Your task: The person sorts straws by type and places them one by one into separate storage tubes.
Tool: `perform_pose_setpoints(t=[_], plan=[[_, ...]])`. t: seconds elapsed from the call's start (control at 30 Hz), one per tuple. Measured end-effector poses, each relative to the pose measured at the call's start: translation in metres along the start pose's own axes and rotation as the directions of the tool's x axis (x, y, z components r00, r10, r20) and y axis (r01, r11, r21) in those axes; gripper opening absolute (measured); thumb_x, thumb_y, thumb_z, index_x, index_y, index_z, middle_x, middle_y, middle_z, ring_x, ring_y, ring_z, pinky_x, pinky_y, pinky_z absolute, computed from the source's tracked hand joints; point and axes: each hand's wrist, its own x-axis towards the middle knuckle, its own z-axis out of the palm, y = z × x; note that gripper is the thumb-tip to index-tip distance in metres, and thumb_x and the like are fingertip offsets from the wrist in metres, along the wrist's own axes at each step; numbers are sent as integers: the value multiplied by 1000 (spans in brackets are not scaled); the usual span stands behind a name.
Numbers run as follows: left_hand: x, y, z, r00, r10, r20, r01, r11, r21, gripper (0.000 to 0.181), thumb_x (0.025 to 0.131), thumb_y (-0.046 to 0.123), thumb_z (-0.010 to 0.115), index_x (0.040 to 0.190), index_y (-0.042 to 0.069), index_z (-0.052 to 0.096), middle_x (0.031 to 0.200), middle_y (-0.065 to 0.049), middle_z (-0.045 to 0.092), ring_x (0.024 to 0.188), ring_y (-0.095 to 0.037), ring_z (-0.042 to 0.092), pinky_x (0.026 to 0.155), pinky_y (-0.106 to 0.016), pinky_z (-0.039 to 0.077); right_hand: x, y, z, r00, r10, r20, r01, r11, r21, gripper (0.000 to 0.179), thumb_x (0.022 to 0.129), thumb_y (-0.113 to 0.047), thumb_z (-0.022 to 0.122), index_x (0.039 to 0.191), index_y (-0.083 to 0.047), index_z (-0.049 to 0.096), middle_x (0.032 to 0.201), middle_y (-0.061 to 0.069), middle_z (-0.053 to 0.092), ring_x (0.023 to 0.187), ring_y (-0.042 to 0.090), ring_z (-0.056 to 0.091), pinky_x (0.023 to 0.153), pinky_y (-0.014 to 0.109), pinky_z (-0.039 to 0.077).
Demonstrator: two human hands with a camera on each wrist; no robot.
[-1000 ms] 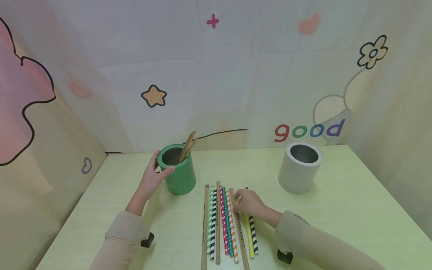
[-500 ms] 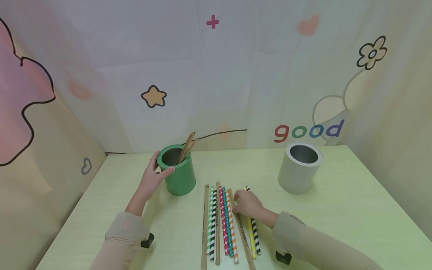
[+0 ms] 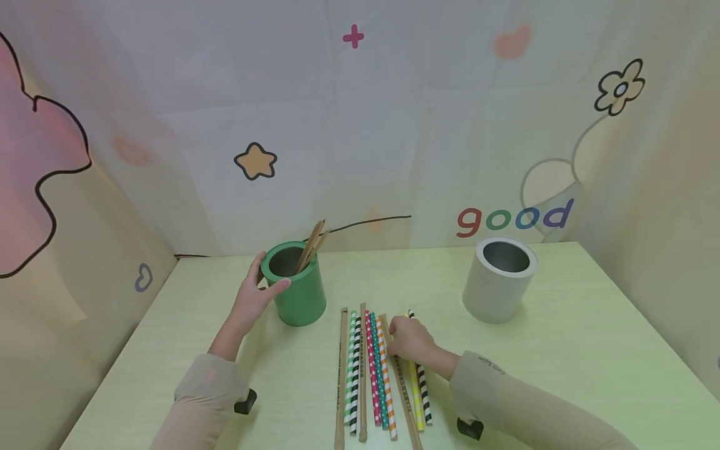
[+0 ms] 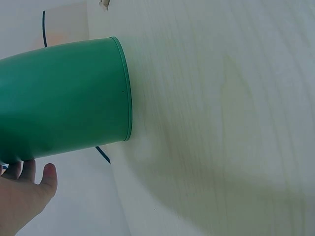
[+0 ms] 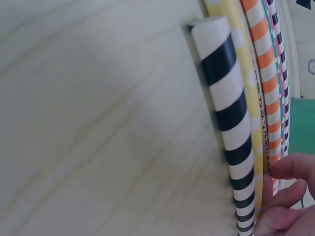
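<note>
My left hand (image 3: pixel 254 297) holds a green pencil holder (image 3: pixel 300 303) at its rim, thumb in front and fingers behind. The left wrist view shows the holder's side (image 4: pixel 64 98) and fingertips against it. Slim brown sticks (image 3: pixel 310 251) that look like pencils lean inside it. At the row of straws, my right hand (image 3: pixel 415 340) pinches a brown paper-wrapped straw (image 3: pixel 404 394). Just right of that straw lie a yellow dotted straw (image 3: pixel 417 400) and a black-striped straw (image 5: pixel 236 113), partly covered by the hand.
Left of the held straw lie an orange-striped straw (image 3: pixel 389 400), a teal straw (image 3: pixel 382 400), a pink dotted straw (image 3: pixel 374 387) and several others. A white holder (image 3: pixel 495 297) stands at the back right. A printed curtain (image 3: pixel 365 137) backs the table (image 3: pixel 590 350).
The wrapped straw's near end has swung right and then slightly back left; the yellow and black-striped straws have shifted a little with it. The left hand and green holder stay put.
</note>
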Motion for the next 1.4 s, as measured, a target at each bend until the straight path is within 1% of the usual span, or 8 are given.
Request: perform_pose_setpoints(t=[0.33, 0.57, 0.7, 0.8, 0.93, 1.0, 1.2, 1.4], plan=[[1, -1, 0, 1000, -2, -9, 2, 1000, -4, 86, 81, 36, 62, 143, 20, 5, 148, -5, 15, 136, -26, 12, 105, -53, 18, 2, 2, 3, 1000, 21, 5, -21, 999, 25, 31, 69, -15, 71, 93, -1, 56, 79, 6, 58, 61, 14, 50, 49, 24, 41], [-2, 3, 0, 1000, -24, 2, 24, 1000, -11, 86, 81, 33, 62, 143, 18, 4, 148, -6, 13, 136, -27, 10, 106, -53, 16, -1, 0, 2, 1000, 25, -10, -23, 992, 123, 35, 70, -12, 70, 99, 1, 54, 82, 8, 58, 63, 14, 52, 50, 23, 44], [-7, 14, 0, 999, -34, 5, 34, 999, -21, 85, 82, 29, 61, 143, 15, 4, 148, -8, 13, 136, -28, 10, 106, -53, 16, -2, -1, 0, 999, 32, -11, -29, 980, 199, 35, 73, -11, 66, 104, 1, 52, 80, 8, 57, 54, 12, 50, 43, 20, 41], [-11, 22, 1, 999, -34, 5, 34, 999, -14, 83, 83, 27, 60, 143, 13, 3, 148, -10, 13, 136, -29, 10, 106, -53, 16, -3, -2, -3, 999, 32, 0, -31, 973, 230, 36, 75, -11, 64, 106, 1, 51, 73, 7, 57, 45, 11, 46, 39, 18, 38], [-14, 26, 1, 999, -34, 5, 34, 999, -10, 83, 83, 28, 60, 143, 12, 3, 148, -10, 13, 136, -29, 10, 106, -53, 16, -4, -4, -6, 1000, 25, 9, -27, 959, 283, 40, 75, -9, 63, 111, 1, 49, 66, 5, 55, 41, 10, 43, 37, 18, 36], [-14, 27, 2, 999, -36, 6, 36, 999, -14, 84, 83, 29, 60, 143, 13, 4, 148, -9, 13, 136, -28, 10, 106, -52, 16, -5, -5, -8, 1000, 19, 5, -20, 946, 323, 42, 75, -8, 62, 113, 1, 48, 61, 4, 54, 41, 10, 43, 37, 18, 36], [-13, 25, 1, 999, -33, 6, 33, 999, -21, 83, 83, 28, 60, 143, 13, 4, 148, -9, 13, 136, -28, 9, 106, -52, 15, -4, -9, -18, 1000, -11, -28, 23, 887, 460, 48, 74, -4, 62, 119, -1, 47, 50, 4, 50, 37, 14, 44, 38, 23, 39], [-12, 24, 2, 999, -34, 4, 34, 999, -13, 83, 84, 28, 60, 143, 13, 4, 148, -9, 13, 136, -29, 9, 106, -53, 15, -3, -17, -32, 996, -55, -68, 85, 798, 596, 53, 73, 1, 57, 124, -2, 44, 54, 3, 52, 39, 14, 44, 41, 27, 41]])
